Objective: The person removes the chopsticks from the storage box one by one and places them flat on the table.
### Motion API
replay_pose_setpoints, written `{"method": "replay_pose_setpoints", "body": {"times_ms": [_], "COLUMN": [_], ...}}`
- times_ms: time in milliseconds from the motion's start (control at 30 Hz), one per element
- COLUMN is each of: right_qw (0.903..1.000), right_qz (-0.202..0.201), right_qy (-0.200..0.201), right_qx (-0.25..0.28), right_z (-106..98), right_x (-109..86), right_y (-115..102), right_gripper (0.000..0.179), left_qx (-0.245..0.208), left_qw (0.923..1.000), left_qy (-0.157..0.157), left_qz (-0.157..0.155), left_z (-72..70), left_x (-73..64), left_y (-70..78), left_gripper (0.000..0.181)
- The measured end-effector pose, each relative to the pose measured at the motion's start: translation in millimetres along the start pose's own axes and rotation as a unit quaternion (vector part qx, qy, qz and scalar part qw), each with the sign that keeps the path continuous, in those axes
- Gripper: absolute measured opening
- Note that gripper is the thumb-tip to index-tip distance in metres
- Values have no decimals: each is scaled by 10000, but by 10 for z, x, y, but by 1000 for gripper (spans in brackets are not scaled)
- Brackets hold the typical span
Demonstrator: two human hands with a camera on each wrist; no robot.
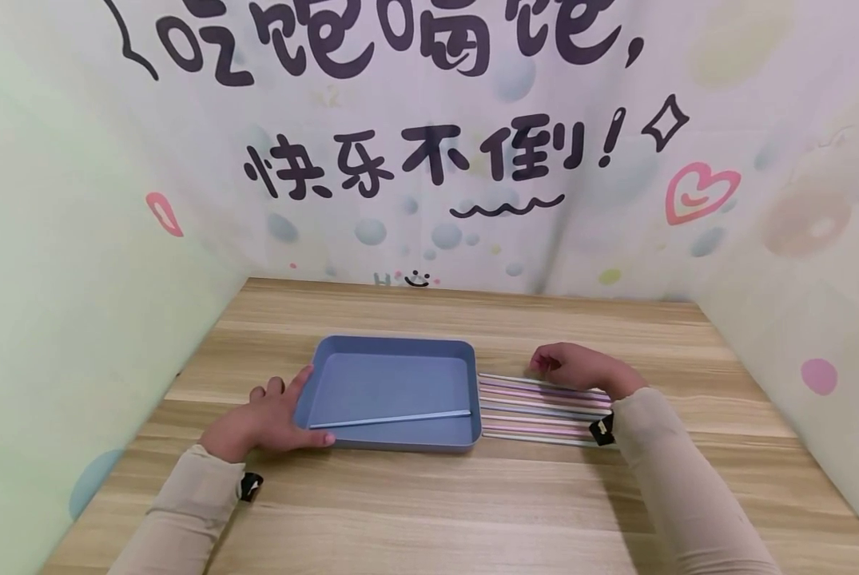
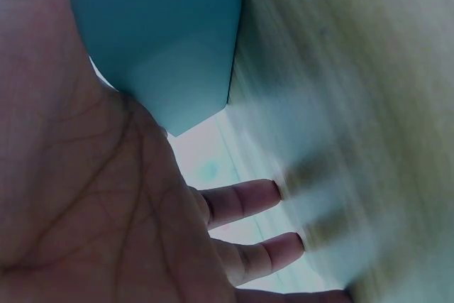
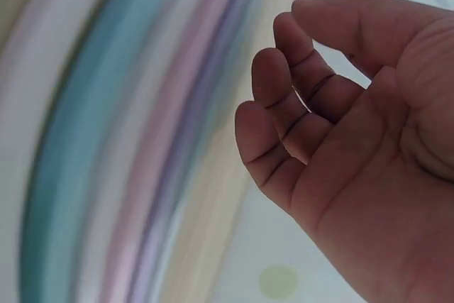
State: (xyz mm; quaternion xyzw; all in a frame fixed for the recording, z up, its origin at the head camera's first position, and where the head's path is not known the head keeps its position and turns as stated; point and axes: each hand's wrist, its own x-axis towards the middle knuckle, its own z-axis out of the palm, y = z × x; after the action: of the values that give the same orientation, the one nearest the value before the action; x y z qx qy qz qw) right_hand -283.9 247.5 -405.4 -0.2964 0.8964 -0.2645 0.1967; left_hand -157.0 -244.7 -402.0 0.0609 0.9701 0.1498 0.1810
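A shallow blue tray lies on the table in the head view, with one pale blue straw across its front part. My left hand is at the tray's left end, thumb by the front corner and fingers spread along the side. In the left wrist view the tray's wall rises beside the palm. To the right of the tray, several pastel straws lie side by side. My right hand hovers over their far side. Its fingers are loosely curled, holding nothing, in the right wrist view.
The wood-grain table reaches back to a printed cloth wall. Pale side walls stand left and right. A small black device on the right wrist overlaps the straws' right ends.
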Motion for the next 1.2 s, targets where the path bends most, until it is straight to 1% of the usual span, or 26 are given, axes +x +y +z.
{"method": "replay_pose_setpoints", "body": {"times_ms": [133, 300, 433, 567, 867, 1000, 1200], "right_qw": [9998, 9986, 9974, 9966, 9937, 9932, 9913], "right_qz": [-158, -506, -674, -795, -1094, -1107, -1206], "right_qy": [80, 135, 134, 117, -127, -293, -524], "right_qx": [12, 106, 195, 175, 209, 225, 86], "right_z": [-9, 3, 40, 79, 158, 199, 260], "right_x": [60, 159, 262, 362, 560, 642, 726], "right_y": [-142, -368, -561, -755, -1132, -1278, -1454], "right_gripper": [17, 18, 17, 15, 23, 24, 25], "left_qx": [-2, 7, 19, 14, 3, 10, -4], "left_qw": [10000, 10000, 10000, 10000, 10000, 10000, 10000], "left_qy": [7, 30, 52, 40, 36, 27, 35], "left_qz": [0, 2, 31, 21, 9, 2, 18], "left_z": [3, 9, 16, 18, 9, 5, 12], "left_x": [1, 3, 6, 8, 3, 3, 4], "left_y": [10, 3, -13, -20, -15, -11, -13], "left_gripper": [129, 130, 130, 129, 129, 129, 129]}}
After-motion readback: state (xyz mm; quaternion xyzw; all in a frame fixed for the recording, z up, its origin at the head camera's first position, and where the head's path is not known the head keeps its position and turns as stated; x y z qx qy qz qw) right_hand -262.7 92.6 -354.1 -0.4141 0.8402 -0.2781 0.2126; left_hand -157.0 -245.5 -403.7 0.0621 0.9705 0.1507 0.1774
